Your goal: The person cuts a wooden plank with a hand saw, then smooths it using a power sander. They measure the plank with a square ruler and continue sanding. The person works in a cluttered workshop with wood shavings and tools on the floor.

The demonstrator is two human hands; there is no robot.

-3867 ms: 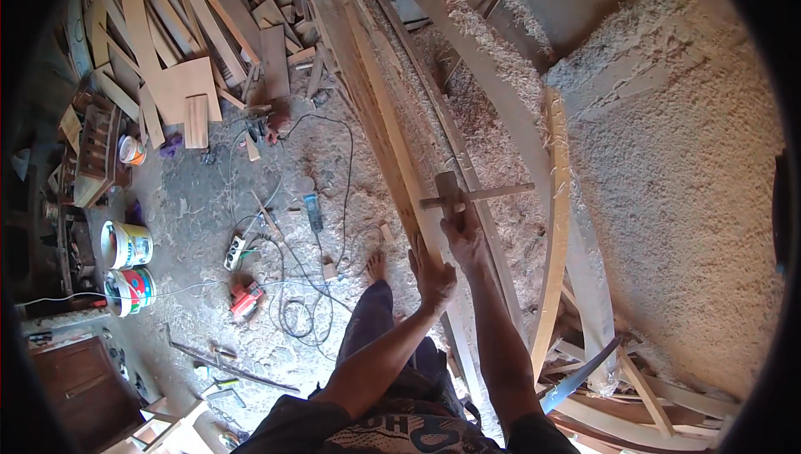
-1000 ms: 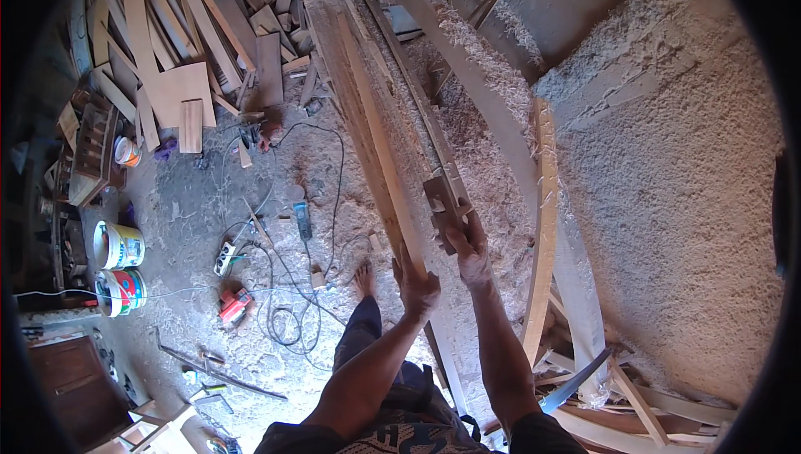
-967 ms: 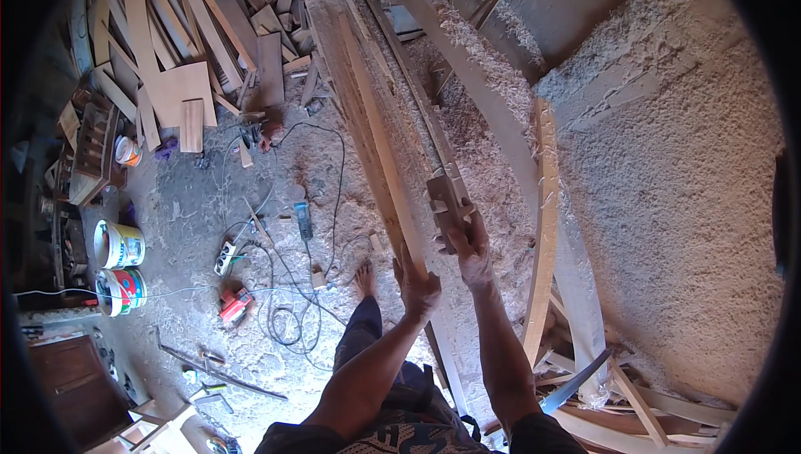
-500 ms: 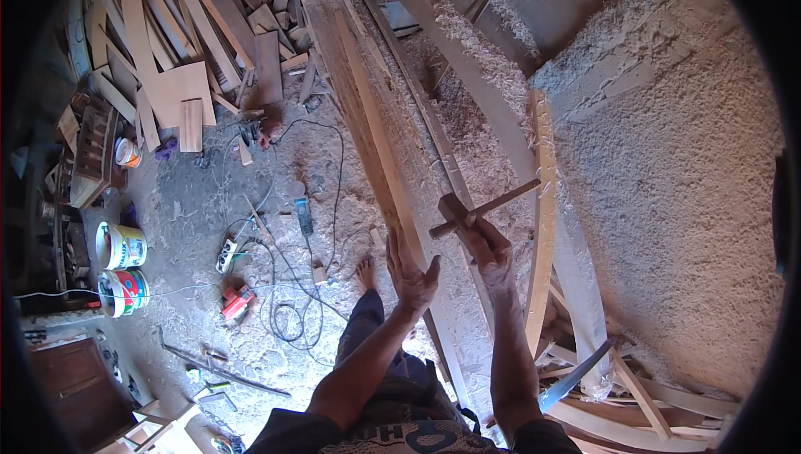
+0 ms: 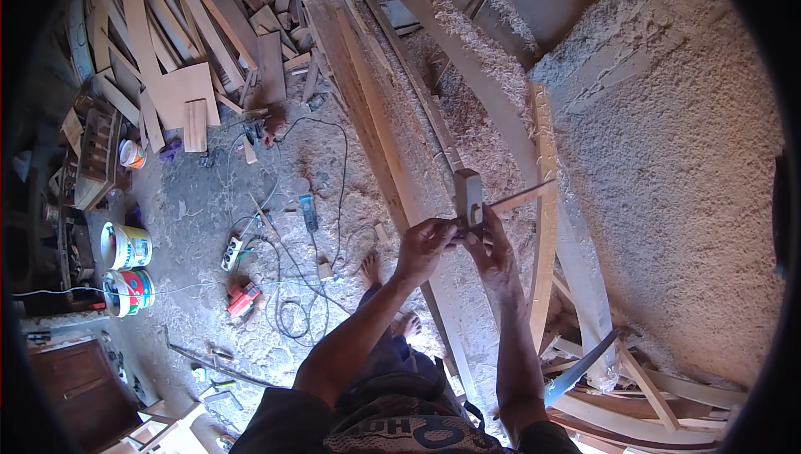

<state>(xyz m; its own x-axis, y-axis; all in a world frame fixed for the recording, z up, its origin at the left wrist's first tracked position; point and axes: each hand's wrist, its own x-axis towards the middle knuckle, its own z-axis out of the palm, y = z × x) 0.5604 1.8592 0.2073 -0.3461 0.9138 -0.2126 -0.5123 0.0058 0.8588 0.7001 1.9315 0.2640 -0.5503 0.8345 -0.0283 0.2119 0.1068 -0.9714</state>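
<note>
A wooden marking gauge (image 5: 468, 191), a block with a long thin bar through it, is held up over the workbench. My right hand (image 5: 494, 258) grips it from below, fingers closed around the block's lower part. With bent, closed fingers, my left hand (image 5: 425, 249) takes hold of the gauge's near-left end; the exact grip is partly hidden behind the fingertips. The bar points off to the right. Beneath both hands runs the long workbench (image 5: 455, 312), and a narrow wooden strip (image 5: 380, 133) lies lengthwise along it.
Wood shavings (image 5: 667, 137) heap up on the right. A handsaw (image 5: 581, 368) stands by curved boards at lower right. On the floor at left are an angle grinder (image 5: 308, 210), a red power tool (image 5: 243, 300), cables and buckets (image 5: 129, 245). Planks (image 5: 188, 87) pile up at far left.
My left hand has left the wooden strip and closed on the marking gauge beside my right hand. The gauge has turned, its block now more upright. My second foot has come into view.
</note>
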